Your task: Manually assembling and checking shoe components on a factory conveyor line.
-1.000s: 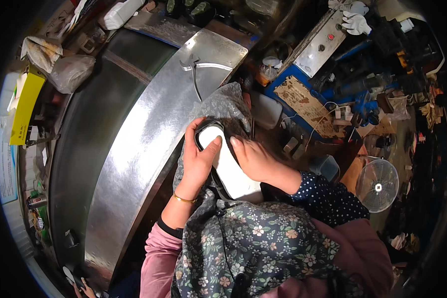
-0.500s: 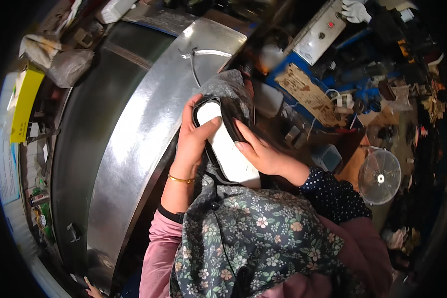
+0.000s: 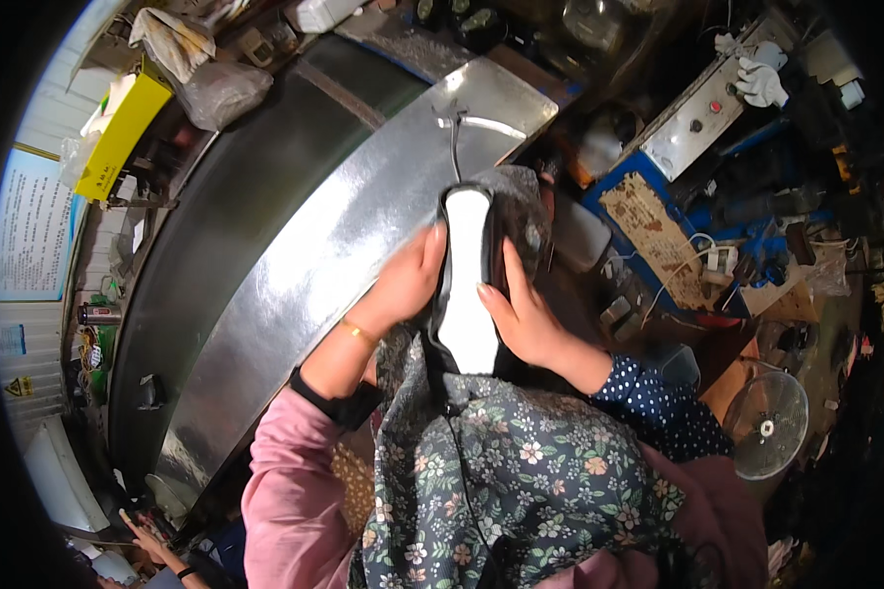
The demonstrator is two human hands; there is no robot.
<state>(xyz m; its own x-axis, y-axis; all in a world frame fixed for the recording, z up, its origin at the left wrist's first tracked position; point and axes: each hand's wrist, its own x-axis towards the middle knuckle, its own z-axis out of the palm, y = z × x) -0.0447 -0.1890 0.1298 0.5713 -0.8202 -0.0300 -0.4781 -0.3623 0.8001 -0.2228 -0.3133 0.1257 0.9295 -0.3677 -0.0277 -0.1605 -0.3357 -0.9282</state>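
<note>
Between my hands is a black shoe (image 3: 469,280), its white sole-shaped face turned up and a dark rim standing round it. Its near end rests against my flowered apron (image 3: 530,452). My left hand (image 3: 408,280), bent and pressed along the shoe's left edge, has its fingertips partly hidden. On the other edge, my right hand (image 3: 532,319) grips with the thumb at the white face and fingers along the dark side. Under the shoe's far end lies a grey speckled cloth (image 3: 521,196).
To the left, a shiny metal ledge (image 3: 295,265) runs beside a dark belt (image 3: 206,226). A thin cord (image 3: 455,147) lies on the ledge. A control box with buttons (image 3: 707,108) stands far right, near a round fan (image 3: 768,427). Another person's hand (image 3: 152,542) shows at lower left.
The shoe has turned more upright in view. My left hand has slid from its far end down to the left edge, its thumb off the white face. The whole view has shifted.
</note>
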